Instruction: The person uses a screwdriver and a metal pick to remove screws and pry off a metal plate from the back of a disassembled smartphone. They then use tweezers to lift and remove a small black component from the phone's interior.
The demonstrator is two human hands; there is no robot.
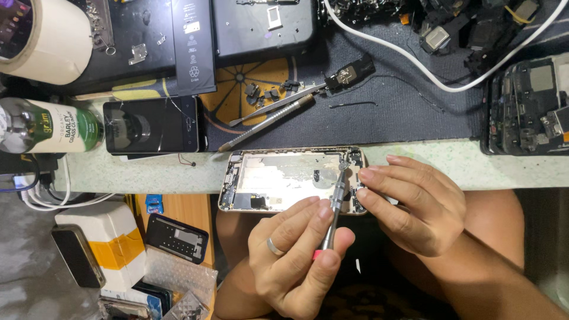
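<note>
Centrally, at the edge of the bench [450, 163], an opened phone shell [284, 178] is seen lying flat, partly overhanging. Its right end is steadied by the right hand [415, 204], fingers together against it. A screwdriver [335, 204] is pinched by the left hand [296, 258], thumb and fingers clamped on the shaft, tip set into the shell's upper right corner.

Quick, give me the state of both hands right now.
Left hand: closed, holding a small screwdriver.
Right hand: fingers curled, steadying the opened phone housing.
</note>
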